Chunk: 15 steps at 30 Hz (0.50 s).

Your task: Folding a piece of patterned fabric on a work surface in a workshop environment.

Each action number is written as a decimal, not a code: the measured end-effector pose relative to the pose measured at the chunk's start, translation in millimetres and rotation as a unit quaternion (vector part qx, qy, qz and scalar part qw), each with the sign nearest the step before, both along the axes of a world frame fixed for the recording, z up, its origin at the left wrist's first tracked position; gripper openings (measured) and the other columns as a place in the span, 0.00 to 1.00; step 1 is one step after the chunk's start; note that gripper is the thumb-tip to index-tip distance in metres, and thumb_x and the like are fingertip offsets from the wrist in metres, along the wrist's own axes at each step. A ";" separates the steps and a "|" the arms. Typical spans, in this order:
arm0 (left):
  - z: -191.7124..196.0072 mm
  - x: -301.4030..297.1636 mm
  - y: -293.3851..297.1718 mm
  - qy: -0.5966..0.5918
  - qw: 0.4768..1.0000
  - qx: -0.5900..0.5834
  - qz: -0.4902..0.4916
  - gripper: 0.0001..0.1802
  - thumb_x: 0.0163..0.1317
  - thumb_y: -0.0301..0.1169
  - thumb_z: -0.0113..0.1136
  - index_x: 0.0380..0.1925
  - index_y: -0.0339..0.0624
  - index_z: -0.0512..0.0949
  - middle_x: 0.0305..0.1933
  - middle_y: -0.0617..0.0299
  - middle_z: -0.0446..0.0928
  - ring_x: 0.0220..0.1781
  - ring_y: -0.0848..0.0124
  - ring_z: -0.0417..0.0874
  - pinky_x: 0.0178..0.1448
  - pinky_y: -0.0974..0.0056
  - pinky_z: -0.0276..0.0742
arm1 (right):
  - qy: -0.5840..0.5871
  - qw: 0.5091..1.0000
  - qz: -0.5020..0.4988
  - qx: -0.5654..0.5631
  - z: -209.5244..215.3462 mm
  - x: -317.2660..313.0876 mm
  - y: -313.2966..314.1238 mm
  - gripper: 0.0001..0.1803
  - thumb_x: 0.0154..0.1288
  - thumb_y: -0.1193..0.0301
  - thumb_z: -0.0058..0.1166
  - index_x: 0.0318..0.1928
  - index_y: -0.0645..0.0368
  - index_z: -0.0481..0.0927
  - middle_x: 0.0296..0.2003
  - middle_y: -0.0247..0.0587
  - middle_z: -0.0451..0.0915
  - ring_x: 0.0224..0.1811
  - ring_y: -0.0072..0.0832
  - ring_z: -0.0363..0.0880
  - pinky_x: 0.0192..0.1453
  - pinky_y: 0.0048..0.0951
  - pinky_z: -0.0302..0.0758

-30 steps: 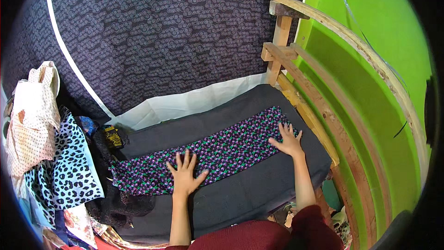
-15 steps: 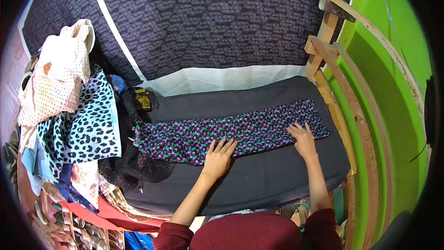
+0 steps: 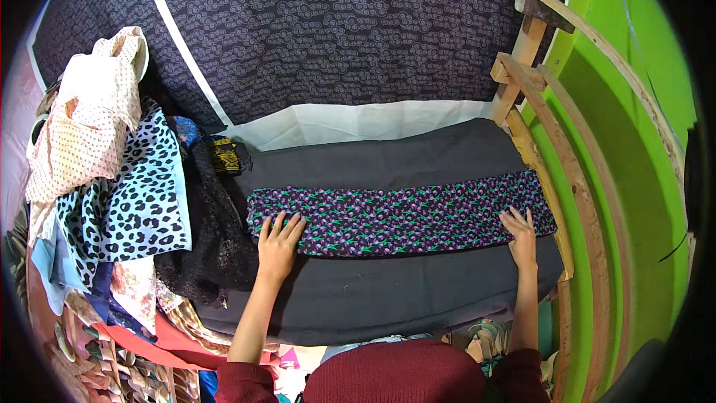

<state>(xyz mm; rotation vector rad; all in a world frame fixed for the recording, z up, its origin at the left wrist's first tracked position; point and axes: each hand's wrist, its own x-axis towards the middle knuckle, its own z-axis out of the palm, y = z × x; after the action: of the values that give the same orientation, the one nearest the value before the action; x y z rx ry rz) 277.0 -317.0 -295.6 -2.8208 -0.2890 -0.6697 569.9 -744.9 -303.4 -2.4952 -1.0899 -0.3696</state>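
Long folded strip of purple-and-green floral printed cloth [image 3: 403, 213], laid flat across dark grey padded bench [image 3: 388, 295], left hand [image 3: 277, 245] and right hand [image 3: 520, 235] flat on its ends, fingers spread, gripping nothing; likely light, limp, best pinched at corners.

Dark red knitted sleeves pushed up above bare forearms.

Folded cloth [image 3: 403, 215]: black with purple flowers, green leaves. Surface [image 3: 388, 295]: plain dark grey. Backdrop [image 3: 358, 30]: black with grey swirls, white border. Leopard-print cloth [image 3: 127, 201]: pale blue, black spots. Wall [image 3: 634, 127]: bright green. Sleeves [image 3: 246, 384]: maroon.
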 end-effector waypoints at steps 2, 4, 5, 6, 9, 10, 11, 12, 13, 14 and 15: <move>6.2 -8.6 4.9 -0.022 0.999 -0.037 -0.026 0.20 0.52 0.26 0.52 0.48 0.46 0.77 0.50 0.65 0.78 0.53 0.63 0.76 0.54 0.55 0.67 | 0.027 1.000 -0.005 0.010 5.2 -3.7 3.5 0.38 0.33 0.96 0.43 0.49 0.58 0.80 0.51 0.43 0.77 0.62 0.39 0.68 0.72 0.45 0.48; 22.8 -8.2 -1.3 -0.078 0.994 -0.007 -0.074 0.18 0.52 0.29 0.54 0.45 0.45 0.78 0.46 0.64 0.79 0.45 0.64 0.79 0.43 0.60 0.71 | 0.023 1.000 -0.020 0.005 7.2 -3.8 -5.3 0.37 0.33 0.96 0.43 0.49 0.58 0.79 0.51 0.43 0.77 0.62 0.39 0.67 0.72 0.45 0.48; 38.2 -17.1 -10.0 -0.073 0.995 -0.003 -0.071 0.18 0.54 0.30 0.53 0.46 0.47 0.79 0.48 0.66 0.79 0.46 0.66 0.79 0.46 0.61 0.68 | 0.022 0.999 -0.026 0.004 7.2 -5.4 -8.6 0.37 0.33 0.96 0.43 0.50 0.58 0.79 0.52 0.43 0.77 0.62 0.39 0.67 0.72 0.45 0.49; 48.2 -26.6 -20.0 -0.076 0.995 0.010 -0.060 0.18 0.54 0.30 0.53 0.46 0.49 0.79 0.49 0.67 0.79 0.48 0.67 0.78 0.48 0.60 0.66 | 0.033 0.999 -0.042 0.007 11.1 -10.6 -11.5 0.37 0.35 0.96 0.43 0.50 0.57 0.80 0.52 0.43 0.76 0.63 0.40 0.66 0.72 0.46 0.49; 44.7 -53.4 -39.3 -0.003 0.999 -0.029 -0.031 0.18 0.55 0.30 0.52 0.47 0.55 0.79 0.52 0.71 0.77 0.53 0.69 0.76 0.55 0.59 0.61 | 0.057 0.997 -0.053 -0.010 4.4 -22.4 -22.6 0.38 0.35 0.96 0.43 0.50 0.54 0.79 0.53 0.43 0.76 0.63 0.40 0.66 0.71 0.45 0.49; 30.5 -60.6 -39.0 0.032 0.997 -0.064 -0.040 0.21 0.51 0.26 0.54 0.48 0.52 0.78 0.54 0.68 0.76 0.55 0.67 0.75 0.59 0.54 0.60 | 0.112 0.993 -0.046 -0.013 -4.8 -21.9 -30.8 0.42 0.35 0.95 0.42 0.55 0.49 0.76 0.57 0.41 0.72 0.66 0.39 0.62 0.72 0.48 0.43; 18.6 -67.4 -39.0 0.079 0.990 -0.110 -0.038 0.24 0.49 0.24 0.54 0.50 0.50 0.77 0.55 0.67 0.76 0.59 0.66 0.73 0.63 0.52 0.59 | 0.114 0.992 -0.045 -0.012 -3.3 -21.1 -32.9 0.42 0.35 0.95 0.42 0.55 0.49 0.76 0.57 0.41 0.72 0.66 0.39 0.62 0.72 0.48 0.43; 4.8 -76.4 -36.9 0.085 0.982 -0.166 -0.041 0.27 0.48 0.21 0.54 0.52 0.49 0.75 0.56 0.65 0.75 0.60 0.64 0.72 0.64 0.51 0.59 | 0.158 0.985 -0.039 -0.048 2.9 -18.8 -33.1 0.44 0.35 0.93 0.44 0.58 0.47 0.73 0.61 0.40 0.68 0.68 0.38 0.57 0.72 0.50 0.38; -6.2 -84.4 -34.6 0.090 0.970 -0.221 -0.043 0.30 0.46 0.19 0.53 0.54 0.48 0.74 0.57 0.64 0.74 0.62 0.63 0.70 0.66 0.51 0.58 | 0.202 0.975 -0.032 -0.083 11.4 -16.0 -33.0 0.45 0.36 0.90 0.46 0.61 0.45 0.70 0.64 0.39 0.64 0.71 0.37 0.52 0.72 0.52 0.33; -5.5 -84.2 -32.4 0.092 0.970 -0.220 -0.045 0.30 0.46 0.19 0.53 0.54 0.48 0.74 0.57 0.64 0.74 0.62 0.63 0.70 0.66 0.51 0.58 | 0.283 0.949 -0.035 -0.137 25.3 -14.9 -32.1 0.48 0.38 0.81 0.52 0.66 0.44 0.61 0.69 0.37 0.53 0.74 0.36 0.39 0.71 0.56 0.24; -4.4 -85.1 -33.6 0.107 0.968 -0.227 -0.026 0.29 0.48 0.20 0.52 0.55 0.48 0.72 0.60 0.62 0.71 0.64 0.62 0.68 0.68 0.52 0.55 | 0.330 0.925 -0.032 -0.186 36.2 -12.6 -29.3 0.49 0.40 0.73 0.56 0.69 0.46 0.55 0.71 0.39 0.45 0.74 0.40 0.31 0.70 0.57 0.23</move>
<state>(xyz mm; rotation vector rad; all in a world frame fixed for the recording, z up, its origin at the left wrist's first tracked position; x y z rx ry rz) 191.9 -350.5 -300.0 -3.3110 -0.3715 -0.3332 557.3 -774.2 -267.2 -2.6475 -0.8409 0.6863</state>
